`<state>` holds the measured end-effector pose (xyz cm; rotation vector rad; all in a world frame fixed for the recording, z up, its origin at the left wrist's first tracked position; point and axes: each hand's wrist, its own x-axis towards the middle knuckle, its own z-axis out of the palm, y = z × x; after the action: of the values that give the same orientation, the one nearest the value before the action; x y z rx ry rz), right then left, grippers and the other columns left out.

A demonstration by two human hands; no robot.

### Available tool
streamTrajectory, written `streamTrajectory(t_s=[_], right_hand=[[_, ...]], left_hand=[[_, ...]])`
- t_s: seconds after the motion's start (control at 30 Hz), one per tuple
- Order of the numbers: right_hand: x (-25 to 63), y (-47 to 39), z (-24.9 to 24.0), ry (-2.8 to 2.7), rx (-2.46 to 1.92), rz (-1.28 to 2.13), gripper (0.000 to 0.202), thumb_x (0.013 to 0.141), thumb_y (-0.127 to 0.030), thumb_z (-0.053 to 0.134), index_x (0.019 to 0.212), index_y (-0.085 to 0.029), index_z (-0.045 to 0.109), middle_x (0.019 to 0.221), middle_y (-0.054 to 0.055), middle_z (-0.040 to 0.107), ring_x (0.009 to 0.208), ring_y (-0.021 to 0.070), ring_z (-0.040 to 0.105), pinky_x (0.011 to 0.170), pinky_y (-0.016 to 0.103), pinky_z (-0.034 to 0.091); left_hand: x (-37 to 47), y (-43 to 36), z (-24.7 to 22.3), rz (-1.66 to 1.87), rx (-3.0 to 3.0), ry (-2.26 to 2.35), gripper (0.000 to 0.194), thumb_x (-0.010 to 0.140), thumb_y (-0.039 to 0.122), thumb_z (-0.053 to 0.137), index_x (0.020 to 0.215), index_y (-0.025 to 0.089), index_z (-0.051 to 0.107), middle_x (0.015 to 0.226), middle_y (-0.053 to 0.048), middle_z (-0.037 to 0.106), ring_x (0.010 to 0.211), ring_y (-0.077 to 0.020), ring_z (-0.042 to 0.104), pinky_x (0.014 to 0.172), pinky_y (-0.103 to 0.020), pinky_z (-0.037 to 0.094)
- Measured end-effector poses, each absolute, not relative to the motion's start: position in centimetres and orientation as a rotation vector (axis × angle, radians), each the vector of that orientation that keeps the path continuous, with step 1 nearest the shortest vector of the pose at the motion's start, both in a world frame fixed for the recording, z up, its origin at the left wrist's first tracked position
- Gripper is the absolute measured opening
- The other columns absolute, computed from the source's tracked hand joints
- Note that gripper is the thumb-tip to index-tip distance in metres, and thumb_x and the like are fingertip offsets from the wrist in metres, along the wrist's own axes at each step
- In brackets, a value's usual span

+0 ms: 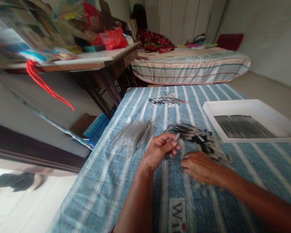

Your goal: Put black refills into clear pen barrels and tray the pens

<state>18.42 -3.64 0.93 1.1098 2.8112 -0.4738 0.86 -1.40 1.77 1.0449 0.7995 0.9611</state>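
Note:
My left hand [157, 149] is closed around a slim, pale grey tube, its tip [177, 137] poking out past the thumb. To its right, my right hand [201, 166] hovers low over the cloth with curled fingers pressed together; whatever they hold is hidden. Beyond that hand lies a heap of thin black sticks [184, 129], like pen refills, mixed with small grey-white caps [217, 150]. More small, pale pieces [205, 187] lie below my right wrist, blurred. A pile of pale grey tubes [134, 134] rests to the left of my left hand.
A white tray [269, 111] at the right holds a row of dark grey pens [243, 126]. Farther back lies a small bunch of black and red sticks [168, 99]. A striped blue cloth [92, 197] covers the table. A cluttered desk [111, 58] stands left, a bed [194, 66] behind.

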Motion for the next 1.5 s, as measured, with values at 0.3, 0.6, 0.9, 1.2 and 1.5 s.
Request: streamTrajectory(t_s=[0.3, 0.6, 0.9, 1.2, 1.5], right_hand=[[19.5, -2.3, -0.7, 2.922, 1.367, -0.585, 0.013, 0.078, -0.017, 0.052, 0.068, -0.018, 0.059, 0.071, 0.000, 0.063, 0.067, 0.0127, 0.056, 0.061, 0.023, 0.031], [18.8, -2.4, -0.9, 2.924, 1.182, -0.477, 0.021, 0.083, -0.024, 0.049, 0.070, -0.018, 0.064, 0.077, 0.004, 0.067, 0.075, 0.0162, 0.060, 0.065, 0.026, 0.033], [22.0, 0.3, 0.3, 2.600, 1.755, -0.290, 0.024, 0.085, -0.028, 0.045, 0.078, -0.021, 0.068, 0.080, 0.005, 0.070, 0.078, 0.0199, 0.064, 0.061, 0.026, 0.034], [22.4, 1.5, 0.9, 2.412, 1.784, -0.168, 0.026, 0.084, -0.029, 0.044, 0.086, -0.024, 0.069, 0.086, 0.007, 0.072, 0.085, 0.0249, 0.066, 0.063, 0.028, 0.040], [20.8, 2.0, -0.5, 2.481, 1.776, -0.110, 0.028, 0.083, -0.022, 0.042, 0.091, -0.020, 0.069, 0.082, 0.012, 0.071, 0.078, 0.0268, 0.067, 0.060, 0.030, 0.042]], left_hand=[[1.0, -1.1, 1.4, 0.995, 0.978, 0.824, 0.019, 0.074, 0.026, 0.067, 0.086, 0.013, 0.062, 0.069, -0.003, 0.066, 0.051, -0.0067, 0.053, 0.047, -0.018, 0.039], [1.1, -1.1, 1.1, 1.009, 0.970, 0.798, 0.035, 0.076, 0.026, 0.065, 0.110, 0.018, 0.060, 0.067, 0.000, 0.065, 0.048, -0.0061, 0.050, 0.045, -0.018, 0.034], [1.1, -1.1, 1.2, 0.999, 1.032, 0.806, 0.034, 0.078, 0.024, 0.062, 0.112, 0.019, 0.060, 0.065, 0.000, 0.063, 0.046, -0.0056, 0.048, 0.043, -0.018, 0.031], [1.4, -1.0, 1.3, 0.951, 1.059, 0.838, 0.030, 0.078, 0.026, 0.062, 0.107, 0.019, 0.060, 0.062, 0.001, 0.063, 0.045, -0.0064, 0.048, 0.040, -0.017, 0.031], [1.3, -1.0, 1.4, 0.886, 1.103, 0.887, 0.034, 0.077, 0.026, 0.062, 0.109, 0.017, 0.059, 0.063, 0.000, 0.062, 0.046, -0.0066, 0.048, 0.041, -0.017, 0.030]])
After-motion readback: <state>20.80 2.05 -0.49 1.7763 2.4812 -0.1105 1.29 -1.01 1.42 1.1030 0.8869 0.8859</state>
